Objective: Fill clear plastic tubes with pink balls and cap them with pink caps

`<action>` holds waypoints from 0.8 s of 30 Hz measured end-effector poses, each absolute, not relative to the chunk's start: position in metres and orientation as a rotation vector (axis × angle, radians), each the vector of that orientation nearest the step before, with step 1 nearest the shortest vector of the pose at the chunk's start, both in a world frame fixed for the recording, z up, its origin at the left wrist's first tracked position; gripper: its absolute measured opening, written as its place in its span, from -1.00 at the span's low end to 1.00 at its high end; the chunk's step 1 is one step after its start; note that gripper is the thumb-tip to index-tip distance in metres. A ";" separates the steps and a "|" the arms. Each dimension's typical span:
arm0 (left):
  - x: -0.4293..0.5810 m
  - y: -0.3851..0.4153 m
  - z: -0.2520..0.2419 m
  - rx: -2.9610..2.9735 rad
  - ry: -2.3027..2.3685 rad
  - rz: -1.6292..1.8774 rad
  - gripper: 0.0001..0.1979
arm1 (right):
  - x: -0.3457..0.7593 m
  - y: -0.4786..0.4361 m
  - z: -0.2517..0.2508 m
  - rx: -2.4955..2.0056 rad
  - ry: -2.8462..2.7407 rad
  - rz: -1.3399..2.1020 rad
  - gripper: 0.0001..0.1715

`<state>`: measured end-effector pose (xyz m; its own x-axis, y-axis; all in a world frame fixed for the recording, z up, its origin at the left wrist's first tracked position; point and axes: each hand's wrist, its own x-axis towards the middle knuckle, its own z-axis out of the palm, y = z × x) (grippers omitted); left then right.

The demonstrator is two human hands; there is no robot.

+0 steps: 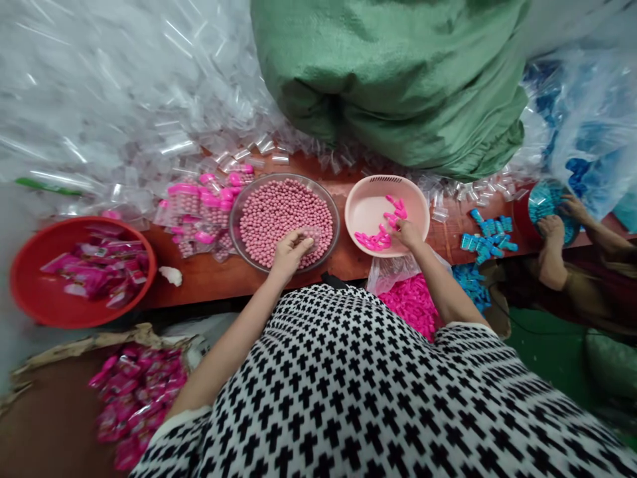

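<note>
My left hand [293, 252] is closed around a small clear container [312, 238] over the round bowl [235, 247] of pink beads [281, 212]. To the right, my right hand [407, 234] reaches into the pale pink basin [352, 200]; its fingers are pressed together at the bright pink caps [397, 211], and whether one is pinched between them is too small to tell. Left of the bead bowl lies a pile of bead-filled containers with pink caps [202, 206].
A red basin [20, 279] with pink packets stands far left. Loose clear containers [174, 143] and a green sack [398, 79] lie behind. Pink caps [411, 302] fill a bag below. At right, another person's hands [552, 229] work at a bowl near blue containers [488, 236].
</note>
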<state>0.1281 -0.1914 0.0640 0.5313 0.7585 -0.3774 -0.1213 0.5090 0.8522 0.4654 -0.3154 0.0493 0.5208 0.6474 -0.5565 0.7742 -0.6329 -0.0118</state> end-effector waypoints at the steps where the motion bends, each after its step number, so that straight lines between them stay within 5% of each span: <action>1: 0.130 -0.193 0.067 0.881 0.834 0.603 -0.50 | 0.462 -0.313 0.054 2.598 1.237 -0.797 -0.71; 6: 0.148 -0.202 0.084 0.882 0.746 0.527 -0.53 | 0.409 -0.287 0.083 3.009 1.636 -1.221 -0.70; 12: 0.153 -0.199 0.081 0.775 0.734 0.608 -0.48 | 0.314 -0.251 0.119 2.705 2.307 -1.140 -0.58; 20: 0.127 -0.190 0.075 0.783 0.762 0.706 -0.46 | 0.309 -0.232 0.116 2.480 2.245 -1.946 -0.55; 24: 0.119 -0.186 0.080 0.953 0.835 0.767 -0.55 | 0.310 -0.215 0.125 2.576 2.357 -1.823 -0.54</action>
